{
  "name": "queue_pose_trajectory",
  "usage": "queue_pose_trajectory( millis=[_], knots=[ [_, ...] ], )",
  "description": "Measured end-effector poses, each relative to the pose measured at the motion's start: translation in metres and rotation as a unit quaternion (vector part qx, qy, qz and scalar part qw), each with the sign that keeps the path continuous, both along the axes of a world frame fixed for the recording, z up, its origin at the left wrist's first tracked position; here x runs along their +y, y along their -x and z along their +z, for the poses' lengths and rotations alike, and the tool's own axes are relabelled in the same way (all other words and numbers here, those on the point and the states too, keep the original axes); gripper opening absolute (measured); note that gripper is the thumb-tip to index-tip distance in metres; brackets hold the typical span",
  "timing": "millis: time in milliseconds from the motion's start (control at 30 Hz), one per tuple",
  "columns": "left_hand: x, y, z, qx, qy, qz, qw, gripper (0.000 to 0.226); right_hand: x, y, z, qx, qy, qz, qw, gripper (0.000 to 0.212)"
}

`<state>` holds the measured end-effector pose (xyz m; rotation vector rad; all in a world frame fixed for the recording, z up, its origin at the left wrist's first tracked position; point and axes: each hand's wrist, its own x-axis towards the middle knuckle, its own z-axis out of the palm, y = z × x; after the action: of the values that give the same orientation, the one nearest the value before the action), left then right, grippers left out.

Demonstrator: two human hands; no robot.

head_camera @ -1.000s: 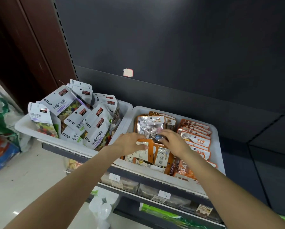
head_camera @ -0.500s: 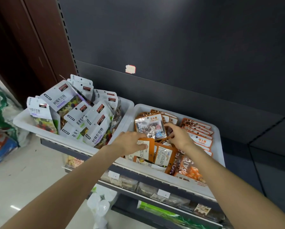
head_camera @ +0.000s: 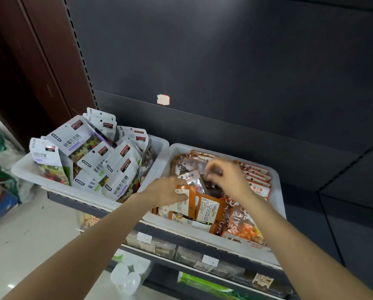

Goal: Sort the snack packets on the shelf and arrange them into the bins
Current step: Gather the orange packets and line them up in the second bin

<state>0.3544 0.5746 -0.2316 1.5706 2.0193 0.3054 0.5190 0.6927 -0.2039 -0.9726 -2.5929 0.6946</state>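
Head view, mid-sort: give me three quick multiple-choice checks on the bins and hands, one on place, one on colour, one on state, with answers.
1. Where are both hands working?
A. over the right bin
B. over the left bin
C. on the lower shelf

2. What colour are most packets in the left bin?
A. orange
B. white
C. black

3. What is the right hand doing?
A. hanging idle
B. pressing flat on the shelf
C. pinching a clear packet

Answers:
1 A: the left hand and right hand are both over the right bin.
2 B: the left bin holds white packets.
3 C: its fingers are curled on a blurred clear packet.
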Motion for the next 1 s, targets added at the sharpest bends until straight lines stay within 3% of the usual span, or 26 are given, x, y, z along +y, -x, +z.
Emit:
queue_pose_trajectory(
  millis=[67,100,233,300,400,533,700,833,1000],
  knots=[
    [-0.001,0.003,0.0,0.0,-0.005,-0.002,1.0,0.033,-0.001,0.002,-0.021,-0.128,0.103,0.065,0.984,0.034],
    [-0.002,0.004,0.0,-0.001,-0.005,-0.002,1.0,0.034,0.0,0.002,-0.026,-0.14,0.128,0.066,0.979,0.034],
    [-0.002,0.007,-0.003,-0.006,0.006,0.0,1.0,0.039,0.012,0.013,-0.037,-0.072,0.053,-0.026,0.996,0.013],
    [-0.002,0.009,-0.004,-0.005,0.006,0.002,1.0,0.04,0.015,0.022,-0.038,-0.108,0.02,-0.074,0.991,0.033],
    [-0.002,0.01,-0.004,-0.008,0.007,-0.004,1.0,0.039,0.02,0.033,-0.045,-0.143,0.06,-0.124,0.98,0.065],
    [-0.003,0.011,-0.004,-0.031,0.012,-0.007,0.999,0.037,0.029,0.035,-0.046,-0.063,0.052,-0.157,0.984,0.037],
    [-0.001,0.011,-0.002,-0.034,0.016,-0.018,0.999,0.039,0.031,0.031,-0.021,-0.076,0.01,-0.045,0.996,0.021],
    [-0.001,0.008,0.0,0.079,-0.034,-0.035,0.996,0.046,0.026,0.041,-0.017,-0.119,0.025,0.039,0.992,0.017],
    [0.0,0.009,-0.002,0.123,-0.035,-0.058,0.99,0.048,0.015,0.058,-0.024,-0.154,0.092,0.053,0.982,0.063]
  ],
)
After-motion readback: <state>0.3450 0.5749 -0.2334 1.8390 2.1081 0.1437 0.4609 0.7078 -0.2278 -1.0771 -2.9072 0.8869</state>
